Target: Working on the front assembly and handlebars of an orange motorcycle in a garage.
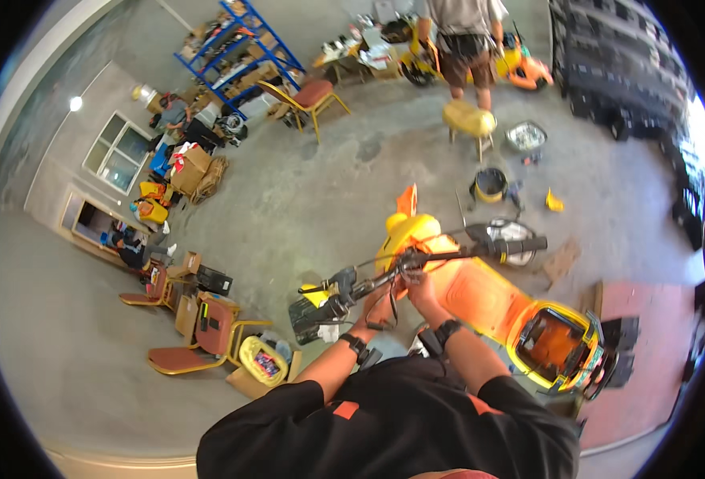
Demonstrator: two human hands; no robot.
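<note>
Nearest the camera, the person's black-sleeved forearms rise from the lower edge toward a yellow and orange scooter standing on the concrete floor. The left hand sits under the handlebar near its left grip, fingers curled, seemingly around a dark cable, though the view is too small to be sure. Just beside it, the right hand touches the bar's middle, fingers bent together on it. At the floor's far edge another person stands by a yellow stool.
</note>
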